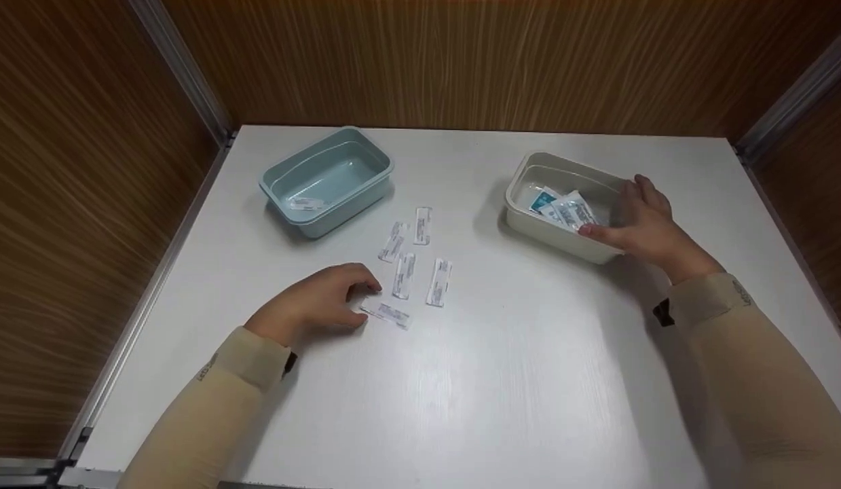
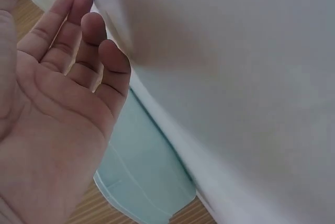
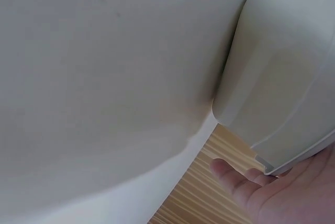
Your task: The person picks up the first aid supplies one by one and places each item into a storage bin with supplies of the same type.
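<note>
My left hand (image 1: 318,302) is at the left end of a slim white printed packet (image 1: 386,314) on the white table. Its thumb and forefinger stand apart around that end; the left wrist view shows the fingers (image 2: 97,30) loosely bent. My right hand (image 1: 644,227) rests across the right end of a cream bin (image 1: 556,234), thumb along the near rim. In the right wrist view its fingers (image 3: 230,177) reach fairly straight past the rim. White and teal sachets (image 1: 573,210) lie in this bin. The right hand's inner side is partly hidden.
Several more slim packets (image 1: 404,275) lie loose in the middle of the table (image 1: 515,380). A pale blue bin (image 1: 352,200) stands back left, with a small packet (image 1: 306,204) inside. Wood-grain walls (image 1: 461,68) enclose the back and sides.
</note>
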### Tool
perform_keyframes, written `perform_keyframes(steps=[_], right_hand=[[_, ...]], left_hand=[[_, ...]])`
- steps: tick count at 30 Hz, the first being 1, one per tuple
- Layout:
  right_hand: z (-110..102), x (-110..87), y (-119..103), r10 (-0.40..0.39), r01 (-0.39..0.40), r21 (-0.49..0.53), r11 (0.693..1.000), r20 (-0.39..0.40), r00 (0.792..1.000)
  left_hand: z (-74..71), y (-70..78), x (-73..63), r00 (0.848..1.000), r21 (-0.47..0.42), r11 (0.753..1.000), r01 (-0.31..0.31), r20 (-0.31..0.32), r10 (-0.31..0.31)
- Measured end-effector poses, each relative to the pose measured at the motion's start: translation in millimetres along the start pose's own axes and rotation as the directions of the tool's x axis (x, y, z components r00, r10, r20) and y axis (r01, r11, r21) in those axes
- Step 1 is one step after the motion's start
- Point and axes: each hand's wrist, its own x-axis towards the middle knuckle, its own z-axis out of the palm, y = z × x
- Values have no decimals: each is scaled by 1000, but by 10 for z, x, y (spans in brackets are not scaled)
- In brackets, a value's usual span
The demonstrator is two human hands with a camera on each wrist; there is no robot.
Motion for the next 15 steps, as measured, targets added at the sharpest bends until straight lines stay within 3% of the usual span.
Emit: perform_keyframes(steps=[15], right_hand=[[-6, -10, -2, -21, 21, 1, 1000, -8, 1000]], left_hand=[[19, 63, -34, 1000, 63, 998, 17, 14, -17]])
